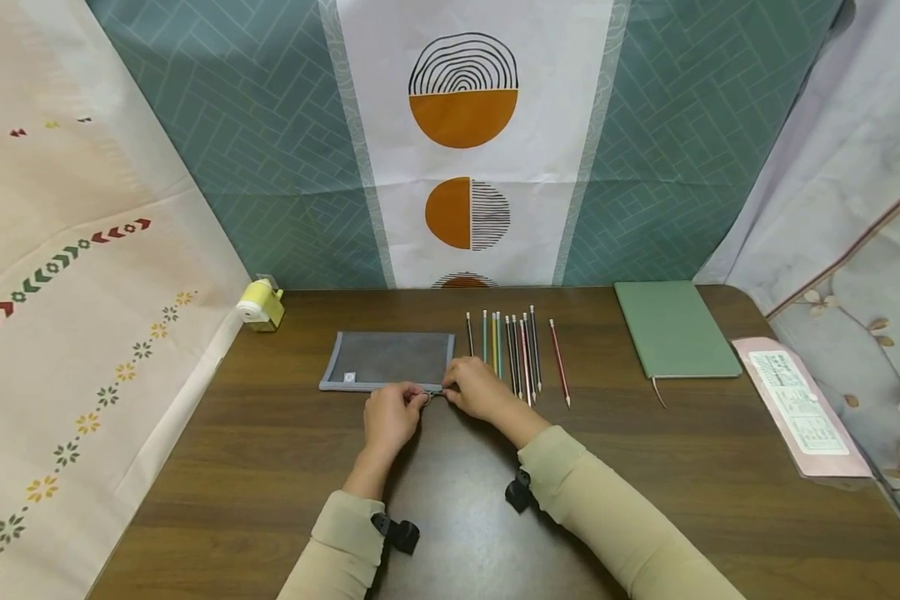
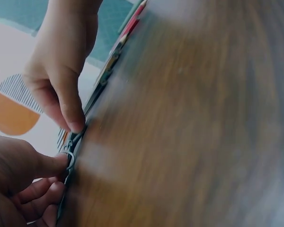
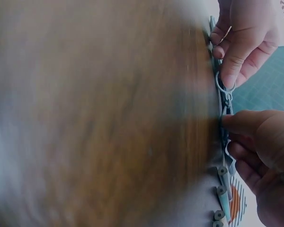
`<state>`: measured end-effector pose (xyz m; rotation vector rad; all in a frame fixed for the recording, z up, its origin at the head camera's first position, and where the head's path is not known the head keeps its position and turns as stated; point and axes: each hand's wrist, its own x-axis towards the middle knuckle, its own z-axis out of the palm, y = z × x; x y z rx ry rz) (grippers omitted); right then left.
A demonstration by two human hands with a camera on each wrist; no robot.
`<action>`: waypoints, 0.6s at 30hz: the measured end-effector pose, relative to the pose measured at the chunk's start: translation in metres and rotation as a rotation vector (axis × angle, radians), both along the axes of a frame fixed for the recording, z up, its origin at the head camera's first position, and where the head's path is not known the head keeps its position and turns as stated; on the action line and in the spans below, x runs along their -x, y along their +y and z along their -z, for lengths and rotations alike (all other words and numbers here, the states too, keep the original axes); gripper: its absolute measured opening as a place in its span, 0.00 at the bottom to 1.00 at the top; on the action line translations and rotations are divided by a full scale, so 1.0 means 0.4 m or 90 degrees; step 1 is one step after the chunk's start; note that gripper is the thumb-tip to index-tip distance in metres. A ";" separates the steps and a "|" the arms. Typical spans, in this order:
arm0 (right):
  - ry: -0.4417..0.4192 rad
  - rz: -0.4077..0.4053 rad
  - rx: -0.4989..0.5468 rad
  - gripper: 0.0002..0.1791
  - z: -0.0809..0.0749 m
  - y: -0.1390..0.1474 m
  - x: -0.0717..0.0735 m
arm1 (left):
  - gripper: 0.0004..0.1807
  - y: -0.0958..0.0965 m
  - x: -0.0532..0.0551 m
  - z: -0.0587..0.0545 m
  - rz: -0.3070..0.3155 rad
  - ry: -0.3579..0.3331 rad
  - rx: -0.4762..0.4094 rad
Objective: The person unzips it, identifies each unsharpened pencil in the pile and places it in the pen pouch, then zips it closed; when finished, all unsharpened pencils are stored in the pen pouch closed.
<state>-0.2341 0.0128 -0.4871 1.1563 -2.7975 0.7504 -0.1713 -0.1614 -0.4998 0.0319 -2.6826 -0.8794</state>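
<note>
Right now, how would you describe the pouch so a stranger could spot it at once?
On the brown table, look left of the pencils. The pouch lies there, its near edge at the left hand and right hand. Unlike the thin pencils, it is a broad grey rectangle with a pale label.

Leftmost pencils (image 1: 470,332) beyond right grip (image 1: 480,389): lower ends hidden by it. Pouch label (image 1: 349,377) left of left grip (image 1: 390,418): too small to read. Surface (image 2: 194,123) before both grips: blurred, wrist views. Sleeves (image 1: 622,508): cut off, bottom edge.
</note>
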 end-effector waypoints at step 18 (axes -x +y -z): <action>0.047 -0.007 0.008 0.04 0.002 -0.016 -0.013 | 0.03 -0.072 -0.001 0.008 -0.054 0.062 -0.079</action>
